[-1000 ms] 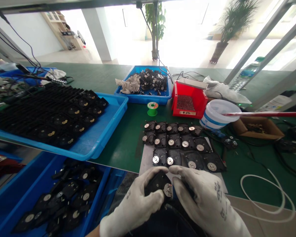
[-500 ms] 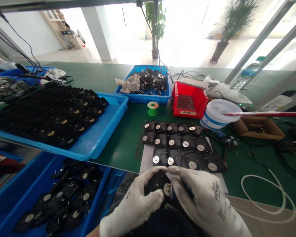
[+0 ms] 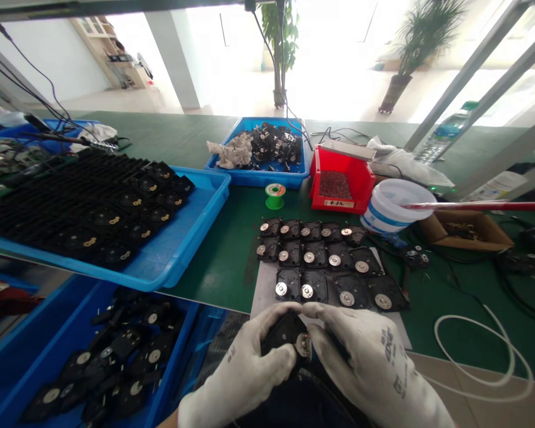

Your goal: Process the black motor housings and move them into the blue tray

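Observation:
My left hand (image 3: 254,362), in a white work glove, is closed around a black plastic housing with a round silver motor (image 3: 286,330). The thumb lies beside the metal disc, and the fingers wrap the far edge. From the other side my right hand (image 3: 361,351), gloved too, grips the same housing near its top and right edge. Its fingers partly hide the part. Just beyond my hands, several similar black housings (image 3: 310,255) stand in rows, discs facing up, the nearer ones on a pale sheet (image 3: 264,291).
A blue tray (image 3: 196,220) of stacked black parts stands left, above a blue bin (image 3: 185,333) of loose housings. Farther back are a blue tray (image 3: 258,178), green solder spool (image 3: 274,197), red bin (image 3: 361,178), white bucket (image 3: 401,196) and cardboard box (image 3: 485,238). A white tube (image 3: 437,333) curls at right.
Both hands keep their hold on the housing, almost unmoved. The view has shifted very slightly.

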`<state>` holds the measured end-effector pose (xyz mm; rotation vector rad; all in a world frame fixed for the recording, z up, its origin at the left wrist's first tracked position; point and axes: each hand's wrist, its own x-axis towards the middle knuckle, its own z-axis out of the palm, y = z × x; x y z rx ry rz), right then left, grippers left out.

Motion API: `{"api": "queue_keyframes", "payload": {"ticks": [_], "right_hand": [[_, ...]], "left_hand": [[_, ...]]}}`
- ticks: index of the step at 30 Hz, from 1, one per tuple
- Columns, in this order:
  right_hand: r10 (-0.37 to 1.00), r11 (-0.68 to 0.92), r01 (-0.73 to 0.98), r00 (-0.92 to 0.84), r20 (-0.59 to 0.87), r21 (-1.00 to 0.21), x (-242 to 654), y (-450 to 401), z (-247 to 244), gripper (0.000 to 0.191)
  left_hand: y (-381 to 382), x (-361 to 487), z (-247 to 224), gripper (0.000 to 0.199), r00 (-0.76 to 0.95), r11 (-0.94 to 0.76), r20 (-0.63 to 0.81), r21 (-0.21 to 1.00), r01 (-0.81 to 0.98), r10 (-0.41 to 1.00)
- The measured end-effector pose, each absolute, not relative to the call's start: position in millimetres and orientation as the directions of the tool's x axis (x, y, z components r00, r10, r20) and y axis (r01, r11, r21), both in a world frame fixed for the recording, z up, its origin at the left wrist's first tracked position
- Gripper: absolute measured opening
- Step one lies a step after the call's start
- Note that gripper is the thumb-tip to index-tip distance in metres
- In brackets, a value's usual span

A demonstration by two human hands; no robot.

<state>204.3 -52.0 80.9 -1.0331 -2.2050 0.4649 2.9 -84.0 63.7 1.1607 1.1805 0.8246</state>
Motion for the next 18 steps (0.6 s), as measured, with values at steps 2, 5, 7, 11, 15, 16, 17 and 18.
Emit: {"api": "queue_keyframes", "payload": {"ticks": [2,5,7,11,15,16,17,18], "right_hand": [[0.777,0.628,0.551,-0.479,0.408,-0.549,204.1,-51.9,80.4,0.021],[0.777,0.628,0.554,-0.49,0.396,-0.547,204.0,-51.7,79.4,0.022],[0.78,0.622,0.547,-0.494,0.384,-0.561,204.3,-51.6,79.0,0.022],[0.785,0.614,0.544,-0.495,0.372,-0.572,204.7,-52.2,78.2,0.019],[0.793,0.604,0.555,-0.495,0.357,-0.572,203.8,-53.0,76.8,0.018],[0.798,0.595,0.555,-0.492,0.347,-0.58,204.1,-53.0,76.3,0.019],[0.804,0.586,0.553,-0.489,0.339,-0.593,204.9,-52.9,75.5,0.019],[0.814,0.569,0.552,-0.484,0.322,-0.61,206.3,-52.6,74.3,0.017]], "left_hand": [[-84.3,3.3,63.5,0.052,0.231,0.247,-0.256,0.967,0.069,0.939],[-84.4,3.2,64.4,0.052,0.232,0.24,-0.25,0.968,0.068,0.94],[-84.1,3.1,65.7,0.05,0.238,0.236,-0.246,0.969,0.073,0.939],[-83.4,4.2,67.0,0.048,0.248,0.245,-0.253,0.967,0.062,0.935],[-83.7,5.3,65.0,0.049,0.25,0.256,-0.261,0.965,0.053,0.932],[-83.9,5.0,64.4,0.049,0.254,0.256,-0.259,0.966,0.047,0.932],[-84.2,4.3,63.9,0.05,0.257,0.251,-0.253,0.967,0.043,0.933],[-84.6,3.0,63.6,0.05,0.254,0.244,-0.247,0.969,0.044,0.935]]}}
